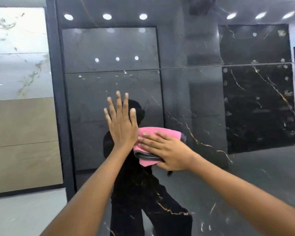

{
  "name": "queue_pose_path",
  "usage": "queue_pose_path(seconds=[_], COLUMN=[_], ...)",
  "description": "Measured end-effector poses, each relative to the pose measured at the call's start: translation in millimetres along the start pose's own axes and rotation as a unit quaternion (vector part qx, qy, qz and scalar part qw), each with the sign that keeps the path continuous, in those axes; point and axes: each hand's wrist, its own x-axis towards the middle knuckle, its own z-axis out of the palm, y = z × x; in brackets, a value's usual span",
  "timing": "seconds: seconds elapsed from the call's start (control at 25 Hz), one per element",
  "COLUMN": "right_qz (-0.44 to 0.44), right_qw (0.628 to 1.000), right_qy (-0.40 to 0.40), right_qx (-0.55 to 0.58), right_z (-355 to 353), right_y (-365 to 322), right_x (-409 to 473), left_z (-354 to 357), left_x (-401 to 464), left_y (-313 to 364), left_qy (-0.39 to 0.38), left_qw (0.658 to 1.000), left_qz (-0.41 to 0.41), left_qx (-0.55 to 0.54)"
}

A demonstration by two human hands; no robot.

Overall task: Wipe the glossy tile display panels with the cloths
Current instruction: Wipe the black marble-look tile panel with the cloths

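Observation:
A glossy black marble-look tile panel (203, 99) with gold veins fills most of the view and mirrors the room. My left hand (121, 126) lies flat against it with fingers straight and spread, pointing up. Just to its right, my right hand (167, 150) presses a folded pink and grey cloth (150, 142) against the panel, fingers straight and pointing left. The cloth pokes out above and below the hand. A horizontal joint line (177, 68) crosses the panel above both hands.
A dark frame post (58, 99) borders the panel on the left. Beyond it stand a white marble-look panel (19, 57) and a beige tile panel (24, 142) below. The black panel reflects ceiling lights and a dark figure.

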Motion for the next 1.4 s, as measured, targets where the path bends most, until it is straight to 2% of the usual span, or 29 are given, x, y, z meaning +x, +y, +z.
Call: queue_pose_path(seconds=[0.04,0.08,0.12,0.16,0.2,0.24,0.28,0.32,0.36,0.44,0.48,0.52,0.56,0.6,0.68,0.72,0.76,0.8,0.88,0.96,1.0,1.04,1.08,1.16,1.24,1.28,1.32,1.36,1.4], right_qz=[-0.016,0.034,0.134,0.259,0.389,0.48,0.517,0.48,0.379,0.104,-0.001,-0.056,-0.046,0.028,0.246,0.312,0.332,0.299,0.086,-0.083,-0.097,-0.049,0.04,0.256,0.338,0.31,0.228,0.101,-0.031], right_qw=[1.0,0.999,0.987,0.955,0.901,0.85,0.825,0.842,0.89,0.981,0.996,0.997,0.997,0.996,0.955,0.931,0.923,0.937,0.993,0.996,0.993,0.996,0.995,0.953,0.917,0.926,0.954,0.985,0.997], right_qy=[-0.001,0.03,0.084,0.143,0.189,0.212,0.223,0.238,0.244,0.159,0.086,0.048,0.052,0.08,0.167,0.188,0.193,0.179,0.085,-0.001,0.01,0.03,0.067,0.158,0.211,0.209,0.18,0.121,0.044], right_qx=[-0.018,-0.016,0.006,0.022,0.033,0.045,0.054,0.068,0.072,0.027,0.0,-0.026,-0.032,-0.017,0.022,0.028,0.026,0.026,-0.003,-0.041,-0.064,-0.068,-0.068,-0.045,0.019,0.049,0.066,0.067,0.052], right_z=[-2,-6,-14,-26,-44,-57,-62,-60,-52,-26,-22,-21,-26,-33,-48,-46,-35,-21,-4,-8,-14,-21,-29,-45,-38,-23,-4,13,21], right_y=[25,54,87,123,155,174,176,166,147,92,82,95,117,144,175,169,151,121,70,80,101,123,149,186,161,130,90,46,12], right_x=[-10,-14,-14,-8,4,22,43,61,73,70,58,47,39,32,16,10,3,-5,-26,-39,-37,-33,-29,-26,-26,-32,-42,-58,-74], left_z=[10,17,21,24,24,24,25,25,25,24,23,22,21,20,21,21,21,21,20,19,17,17,17,16,16,16,16,16,16], left_x=[-4,-7,-9,-10,-9,-9,-9,-9,-11,-11,-11,-10,-10,-10,-11,-10,-10,-11,-12,-11,-10,-10,-10,-12,-13,-14,-15,-15,-15], left_y=[1,-2,-4,-4,-3,-2,-1,-2,-4,-5,-5,-5,-5,-4,-1,0,0,-1,0,2,2,2,1,-2,-5,-5,-5,-4,-4], left_qy=[-0.003,-0.003,-0.002,-0.001,0.004,0.01,0.017,0.02,0.02,0.013,0.011,0.009,0.008,0.007,0.01,0.011,0.009,0.007,0.005,-0.002,-0.005,-0.009,-0.013,-0.018,-0.019,-0.02,-0.019,-0.018,-0.018], left_qw=[0.999,0.997,0.995,0.993,0.992,0.992,0.992,0.991,0.991,0.989,0.988,0.988,0.988,0.989,0.989,0.989,0.989,0.989,0.988,0.988,0.988,0.988,0.988,0.988,0.989,0.989,0.989,0.99,0.99], left_qz=[-0.008,-0.013,-0.016,-0.014,-0.011,-0.013,-0.016,-0.019,-0.02,-0.015,-0.013,-0.013,-0.016,-0.02,-0.028,-0.032,-0.034,-0.034,-0.032,-0.035,-0.036,-0.037,-0.035,-0.024,-0.012,-0.007,-0.004,-0.003,-0.002], left_qx=[0.04,0.078,0.102,0.116,0.123,0.127,0.128,0.128,0.13,0.146,0.155,0.156,0.15,0.144,0.142,0.142,0.143,0.145,0.151,0.148,0.147,0.149,0.151,0.151,0.148,0.146,0.144,0.142,0.139])
